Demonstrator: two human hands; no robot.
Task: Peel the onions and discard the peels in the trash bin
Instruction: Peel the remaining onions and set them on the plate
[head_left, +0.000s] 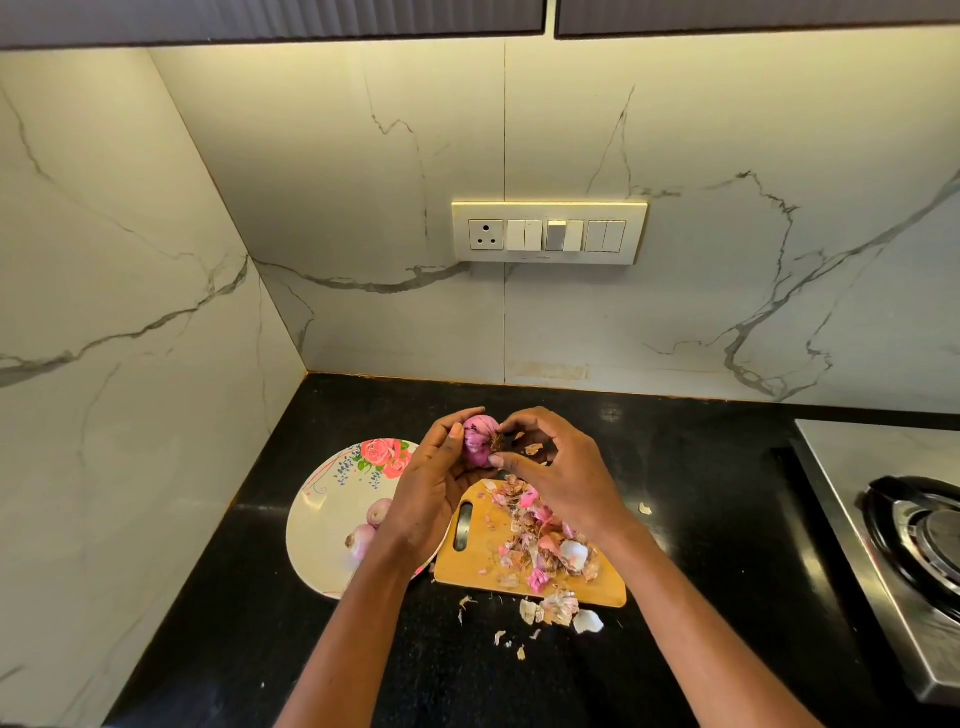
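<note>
Head view: left hand (434, 493) cups onion (479, 440) above counter (701, 467), behind cutting board (480, 564). Right hand (550, 462) fingertips pinch at root end, likely lifting skin. Onion looks light, firm, round; peeled surface probably slick, so keep it cradled in palm. Skin thin, brittle, tears into flakes; take hold at root tuft. Peels (540, 540) piled on board, some strayed onto counter. Two more onions on plate (322, 519). Bin not in view.

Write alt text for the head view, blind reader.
Left hand holds a purple onion above a black counter while right hand picks at its root end. Below, peels litter a wooden cutting board; two onions sit on a floral plate.
</note>
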